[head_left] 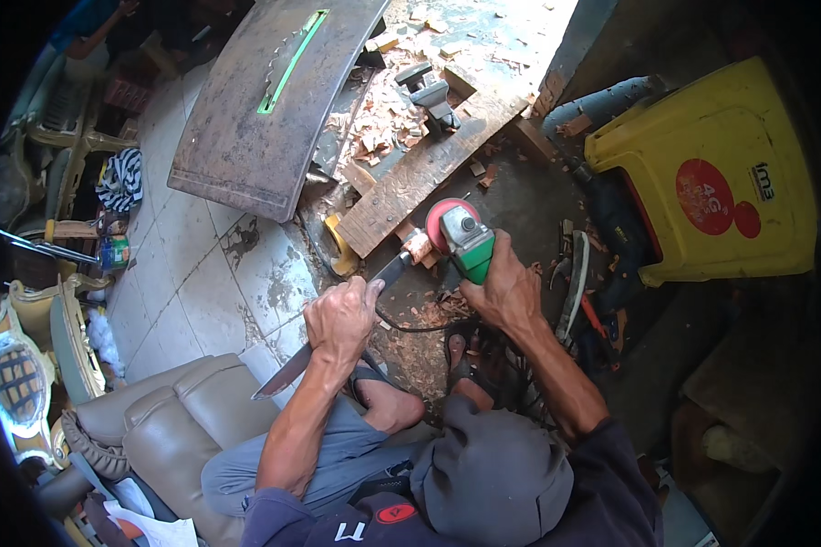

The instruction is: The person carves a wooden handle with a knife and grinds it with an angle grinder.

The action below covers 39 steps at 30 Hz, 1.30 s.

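Observation:
My left hand (340, 317) is closed around the blade of a large knife (287, 372). The blade's tip points down to the left, and its pale wooden handle (417, 247) lies at the far end. In my right hand (506, 287) is a green and silver angle grinder (472, 257), gripped by its body. Its reddish round disc (442, 221) is at the wooden handle; whether they touch I cannot tell. Beyond them is the edge of a wooden workbench plank (429, 178), with a metal vise (431, 96) on top.
Wood chips (388, 132) cover the bench and scatter onto the floor. A large brown board (255, 118) with a green-edged slot stands left of it. To the right is a yellow plastic stool (711, 173) on its side. Tan cushions (192, 410) and carved chair frames (68, 337) lie left.

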Motion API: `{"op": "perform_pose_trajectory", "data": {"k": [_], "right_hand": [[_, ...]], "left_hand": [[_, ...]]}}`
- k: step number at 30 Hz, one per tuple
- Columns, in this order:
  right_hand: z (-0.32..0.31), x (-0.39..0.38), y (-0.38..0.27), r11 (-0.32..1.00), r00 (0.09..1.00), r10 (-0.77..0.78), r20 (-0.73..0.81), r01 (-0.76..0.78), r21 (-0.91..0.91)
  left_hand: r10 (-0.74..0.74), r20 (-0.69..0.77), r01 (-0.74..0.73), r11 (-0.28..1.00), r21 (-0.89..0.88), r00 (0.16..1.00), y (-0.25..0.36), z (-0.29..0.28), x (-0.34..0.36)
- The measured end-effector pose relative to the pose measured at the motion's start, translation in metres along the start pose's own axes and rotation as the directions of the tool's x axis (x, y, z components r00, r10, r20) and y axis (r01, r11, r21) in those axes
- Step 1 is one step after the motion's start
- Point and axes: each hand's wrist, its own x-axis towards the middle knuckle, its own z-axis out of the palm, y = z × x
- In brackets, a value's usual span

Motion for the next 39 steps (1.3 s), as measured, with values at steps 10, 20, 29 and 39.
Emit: {"op": "perform_pose_trajectory", "data": {"k": [10, 20, 29, 39], "right_hand": [[-0.001, -0.010, 0.000, 0.998, 0.998, -0.056, 0.018, 0.056, 0.002], [0.008, -0.018, 0.007, 0.997, 0.997, -0.062, -0.046, 0.060, -0.048], [0.008, -0.018, 0.003, 0.996, 0.995, -0.091, -0.033, 0.090, -0.027], [0.012, -0.018, 0.002, 0.983, 0.983, -0.175, -0.057, 0.172, -0.057]], "left_hand": [[-0.060, 0.044, 0.062, 0.996, -0.056, 0.997, 0.001, -0.002, -0.001], [-0.164, 0.167, 0.181, 0.979, -0.092, 0.972, 0.003, -0.009, 0.004], [-0.224, 0.262, 0.261, 0.959, -0.115, 0.939, 0.005, -0.016, 0.011], [-0.308, 0.331, 0.373, 0.915, -0.154, 0.892, -0.007, -0.010, 0.014]]}}
